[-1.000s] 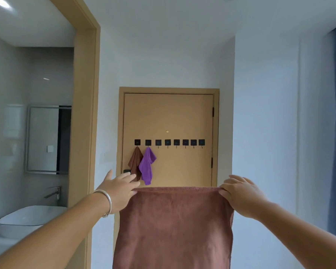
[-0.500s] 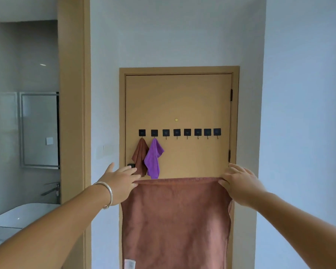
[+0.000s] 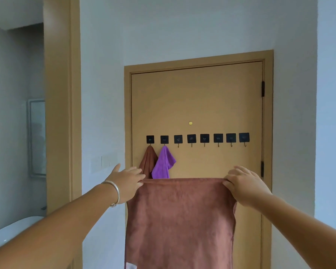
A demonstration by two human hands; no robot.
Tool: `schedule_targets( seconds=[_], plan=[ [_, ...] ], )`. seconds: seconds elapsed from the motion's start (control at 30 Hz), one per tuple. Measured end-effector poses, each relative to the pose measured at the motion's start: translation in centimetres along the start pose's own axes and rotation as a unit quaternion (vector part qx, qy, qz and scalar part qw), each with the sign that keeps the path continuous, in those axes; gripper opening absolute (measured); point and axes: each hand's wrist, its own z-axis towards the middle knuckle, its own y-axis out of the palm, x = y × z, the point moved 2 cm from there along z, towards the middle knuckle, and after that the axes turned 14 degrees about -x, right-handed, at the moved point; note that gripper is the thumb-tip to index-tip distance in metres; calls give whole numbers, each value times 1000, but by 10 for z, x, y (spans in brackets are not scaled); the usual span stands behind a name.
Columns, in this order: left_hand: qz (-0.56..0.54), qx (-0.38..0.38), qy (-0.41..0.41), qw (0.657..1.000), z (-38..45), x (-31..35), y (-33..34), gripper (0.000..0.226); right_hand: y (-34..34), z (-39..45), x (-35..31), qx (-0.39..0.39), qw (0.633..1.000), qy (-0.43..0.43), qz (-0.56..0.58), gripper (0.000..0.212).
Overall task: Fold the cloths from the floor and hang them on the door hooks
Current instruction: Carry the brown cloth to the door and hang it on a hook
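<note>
You can't see the brown towel's [image 3: 179, 220] bottom, cut off by the lower edge; it hides the door's [image 3: 198, 98] lower half and the hanging cloths' [image 3: 163, 164] tips.

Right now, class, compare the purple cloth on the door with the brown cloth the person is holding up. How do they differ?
The purple cloth hangs bunched from one hook; the brown cloth is spread flat, pinched at its top corners by the left hand and right hand. The purple cloth looks smaller in view; the brown cloth runs past the bottom edge. Both hang downward before the door.
</note>
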Motion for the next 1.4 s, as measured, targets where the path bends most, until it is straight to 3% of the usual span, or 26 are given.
schedule_targets(
  seconds=[0.47, 0.67, 0.87, 1.0, 1.17, 1.27, 1.4],
  plan=[
    [-30, 45, 38, 998, 241, -68, 56, 45, 51, 218, 8, -17, 999, 42, -9, 44],
    [-76, 86, 62, 991, 344, -107, 62, 42, 61, 313, 5, -3, 997, 68, -36, 40],
    [-115, 79, 78, 987, 432, -122, 79, 41, 81, 386, 12, 23, 996, 87, -27, 37],
    [-148, 134, 82, 976, 482, -122, 83, 35, 95, 432, 24, 35, 996, 81, -34, 33],
    [-186, 249, 87, 947, 518, -117, 75, 21, 99, 482, 44, 98, 993, 62, 40, 32],
    [-185, 306, 107, 928, 539, -112, 66, 39, 99, 511, 57, 123, 991, 20, 46, 31],
    [-13, 369, 178, 912, 575, -103, 65, 64, 101, 547, 77, 144, 989, -33, 25, 42]
  ],
)
